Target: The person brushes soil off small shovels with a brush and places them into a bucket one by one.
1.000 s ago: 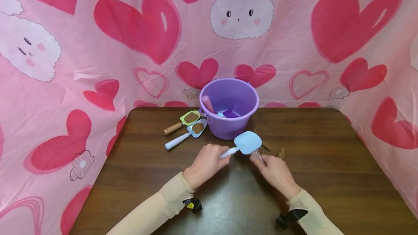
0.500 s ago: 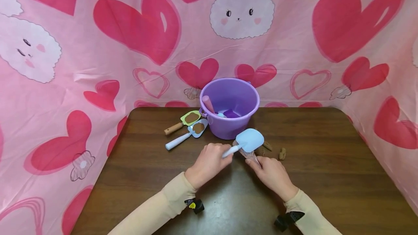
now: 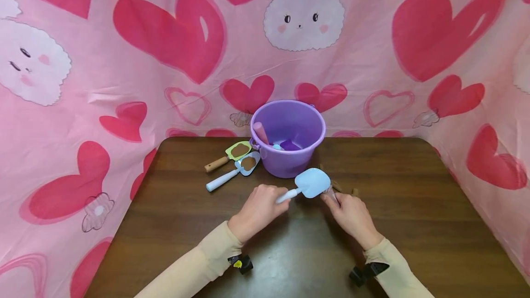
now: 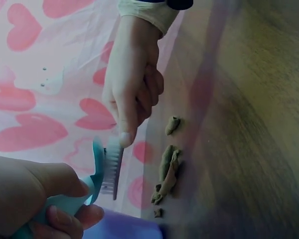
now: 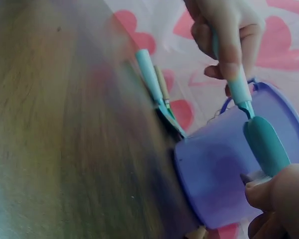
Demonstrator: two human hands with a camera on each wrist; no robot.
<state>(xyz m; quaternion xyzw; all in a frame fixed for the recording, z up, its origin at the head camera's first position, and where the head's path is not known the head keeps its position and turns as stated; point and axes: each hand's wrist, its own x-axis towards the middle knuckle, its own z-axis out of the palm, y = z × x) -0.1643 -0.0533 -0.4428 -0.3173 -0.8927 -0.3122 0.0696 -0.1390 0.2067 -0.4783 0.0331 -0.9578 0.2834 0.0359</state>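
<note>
My left hand (image 3: 258, 208) grips the handle of a light blue hand trowel (image 3: 313, 183), its blade raised above the table in front of the bucket. In my right hand (image 3: 352, 217) is a brush, pinched by its clear handle. The left wrist view shows the brush (image 4: 112, 169) with its bristles against or very near one face of the blade. From the head view the blade hides most of the brush. Several brown clay-like lumps (image 4: 167, 177) lie on the table behind the right hand.
A purple bucket (image 3: 285, 162) stands behind the trowel, with a pink handle (image 3: 260, 132) and a purple piece (image 3: 290, 145) inside. Left of it lie a green trowel (image 3: 228, 155) with a wooden handle and a blue trowel (image 3: 223, 181), both with brown patches. Heart-patterned cloth surrounds the table.
The brush slid left along the blade, showing past its left side half a second ago, then came back right. The trowel shifted slightly. Both hands keep their hold.
</note>
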